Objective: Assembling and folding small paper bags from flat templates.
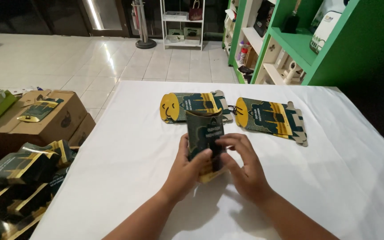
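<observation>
A dark green and yellow cardboard pillow box [204,133] stands upright between both hands, over the white table [125,146]. My left hand [184,171] grips its left side, thumb across the front. My right hand [244,165] holds its right side, fingertips on the front face. Beyond it lie two flat, unfolded boxes of the same print: one [178,106] just behind the held box, another [270,119] to the right.
Left of the table, a brown carton [54,120] carries one flat box, and a pile of folded green and yellow boxes [18,178] fills the lower left. Green shelving [298,44] stands at the back right, a white rack [181,22] beyond the tiled floor.
</observation>
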